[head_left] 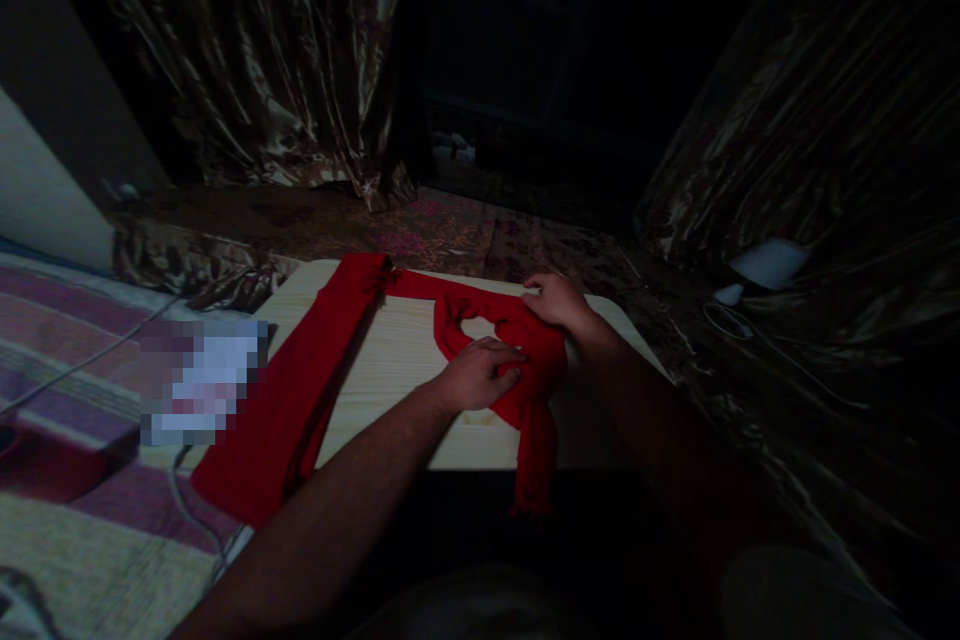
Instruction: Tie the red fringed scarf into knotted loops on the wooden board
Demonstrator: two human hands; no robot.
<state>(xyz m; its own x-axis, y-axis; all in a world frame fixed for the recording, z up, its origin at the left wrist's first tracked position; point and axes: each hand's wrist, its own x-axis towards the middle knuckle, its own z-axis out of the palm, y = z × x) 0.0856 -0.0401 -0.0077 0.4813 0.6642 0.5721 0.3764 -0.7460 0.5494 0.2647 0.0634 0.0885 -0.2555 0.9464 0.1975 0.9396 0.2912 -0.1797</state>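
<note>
A long red scarf [300,390] lies across a small light wooden table [397,360]. One end runs down the table's left side, and the other is looped near the middle and hangs fringed over the front edge. My left hand [480,372] presses on the looped part with fingers curled into the cloth. At the far side of the loop my right hand [555,300] pinches the scarf's edge.
The room is dim. Shiny patterned curtains [255,60] hang behind and to the right. A striped cover [82,360] with a white cable [187,510] lies on the left. White objects [769,265] and a cord sit at the right.
</note>
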